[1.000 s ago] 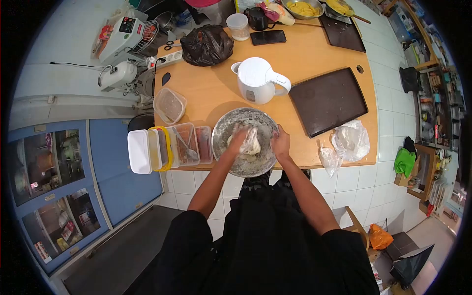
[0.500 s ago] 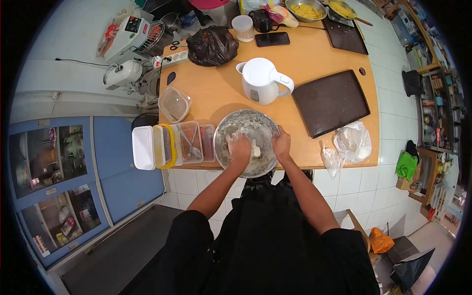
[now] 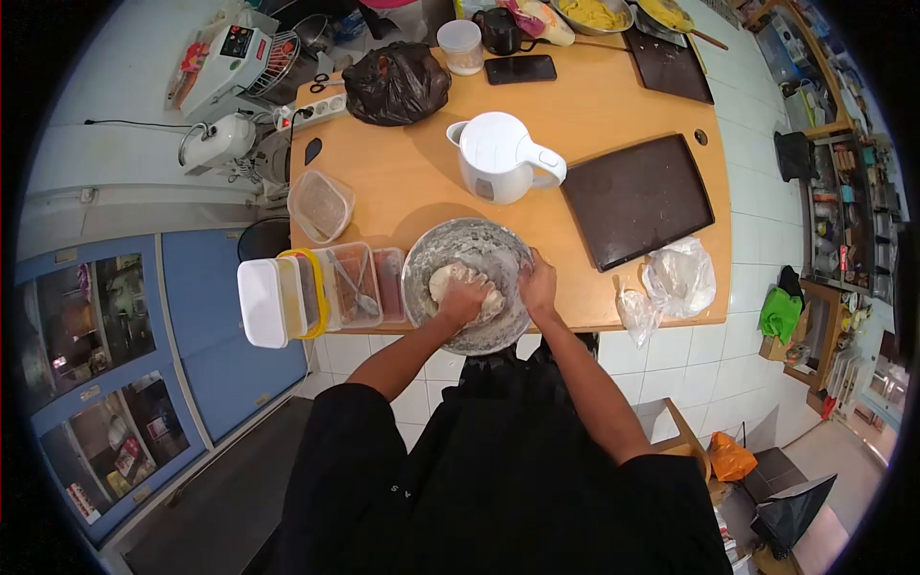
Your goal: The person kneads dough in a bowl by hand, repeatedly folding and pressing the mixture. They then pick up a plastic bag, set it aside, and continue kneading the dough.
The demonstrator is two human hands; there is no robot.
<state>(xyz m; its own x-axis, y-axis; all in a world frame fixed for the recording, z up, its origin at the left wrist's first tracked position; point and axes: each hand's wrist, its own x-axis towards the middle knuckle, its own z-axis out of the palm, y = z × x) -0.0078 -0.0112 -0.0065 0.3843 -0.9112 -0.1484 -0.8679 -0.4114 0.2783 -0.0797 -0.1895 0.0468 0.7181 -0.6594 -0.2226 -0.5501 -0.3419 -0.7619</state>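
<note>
A metal bowl (image 3: 484,340) with floury, doughy smears on its inner wall stands at the table's near edge. Inside it lies a pale lump of dough (image 3: 448,280). My left hand (image 3: 464,296) is on the dough, its fingers curled over the lump. My right hand (image 3: 538,284) grips the bowl's right rim, fingers wrapped over the edge. Just left of the bowl is a row of plastic containers (image 3: 353,283), one with a spoon in it. Behind the bowl stands a white kettle (image 3: 495,158).
A dark tray (image 3: 639,201) lies to the right, with plastic bags (image 3: 679,277) at its near corner. Farther back on the wooden table (image 3: 594,115) are a black bag (image 3: 396,84), a phone (image 3: 520,69) and a lidded jar (image 3: 461,48). An open square container (image 3: 321,206) sits at the left.
The view has shifted, so the table items appear slightly more to the left. My left hand now lies over the gathered dough lump, where before it was at the bowl's left part beside a small piece.
</note>
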